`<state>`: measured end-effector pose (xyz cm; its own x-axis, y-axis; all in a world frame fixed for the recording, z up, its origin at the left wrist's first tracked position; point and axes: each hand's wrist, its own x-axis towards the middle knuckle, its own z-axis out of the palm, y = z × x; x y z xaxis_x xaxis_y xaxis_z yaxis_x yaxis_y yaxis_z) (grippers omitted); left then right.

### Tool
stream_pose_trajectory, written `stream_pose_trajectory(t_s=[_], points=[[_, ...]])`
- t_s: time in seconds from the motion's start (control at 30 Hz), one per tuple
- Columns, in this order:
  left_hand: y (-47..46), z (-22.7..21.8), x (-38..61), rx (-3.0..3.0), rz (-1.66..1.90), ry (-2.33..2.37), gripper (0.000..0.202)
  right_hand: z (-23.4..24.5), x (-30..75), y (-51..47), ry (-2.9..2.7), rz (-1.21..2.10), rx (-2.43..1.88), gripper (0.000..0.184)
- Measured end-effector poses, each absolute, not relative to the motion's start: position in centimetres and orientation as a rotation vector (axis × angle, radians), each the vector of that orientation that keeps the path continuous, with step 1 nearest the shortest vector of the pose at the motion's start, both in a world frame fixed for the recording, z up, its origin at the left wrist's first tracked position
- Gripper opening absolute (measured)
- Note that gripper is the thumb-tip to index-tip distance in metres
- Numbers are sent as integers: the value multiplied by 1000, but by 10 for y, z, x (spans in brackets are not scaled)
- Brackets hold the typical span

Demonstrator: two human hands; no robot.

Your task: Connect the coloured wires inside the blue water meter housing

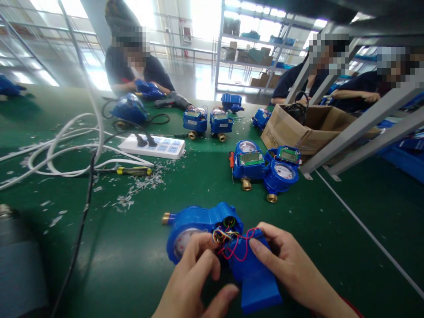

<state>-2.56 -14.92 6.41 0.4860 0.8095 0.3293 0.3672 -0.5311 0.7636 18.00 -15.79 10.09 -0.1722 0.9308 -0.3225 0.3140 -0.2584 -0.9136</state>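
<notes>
1. Nearest the camera: left hand (195, 276) and right hand (285, 265), both on an opened blue water meter (198, 225) lying on the green table (331, 247), near centre.
2. Left hand: fingers curled together over the meter's dial face and pinching at the wire bundle (222, 235); thumb spread below.
3. Right hand: clamped on the detached blue cover (255, 278), forefinger pressing its upper edge, red wires (240, 247) looping between cover and body.
4. Likely trouble: thin red wires tearing at the joints if the cover gets pulled away from the body; wires pinched under the cover edge if closed carelessly; meter rolling on its brass fitting (166, 217) if the grip loosens.
5. Count, finished meters: two touching ones just beyond (265, 168), two more farther off (208, 121), at least two others at the far edge.
6. Count, tools: one yellow-handled screwdriver (132, 171) among plastic shavings, left; one power strip (152, 147) with white cables.
7. Count, the rest: one cardboard box (314, 128) right; three other people seated far side.
</notes>
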Motion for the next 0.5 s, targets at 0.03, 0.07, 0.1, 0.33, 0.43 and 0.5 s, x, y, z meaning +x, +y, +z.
stream_pose_trajectory(t_s=[0.03,0.07,0.1,0.33,0.43,0.5], points=[[-151,62,-22,2131,934,1010,18,101,180,-158,-1451,1455,-1547,30],[-153,60,-18,2134,953,1041,18,101,180,-159,-1460,1453,-1549,30],[-154,59,-15,2125,978,1052,18,101,180,-159,-1465,1453,-1552,30],[-149,61,-16,1947,1030,948,22,98,180,-158,-1374,1561,-1468,29],[-147,61,-20,1923,966,907,23,97,179,-157,-1346,1589,-1463,30],[-146,60,-22,1886,947,916,23,97,179,-157,-1337,1607,-1463,30]])
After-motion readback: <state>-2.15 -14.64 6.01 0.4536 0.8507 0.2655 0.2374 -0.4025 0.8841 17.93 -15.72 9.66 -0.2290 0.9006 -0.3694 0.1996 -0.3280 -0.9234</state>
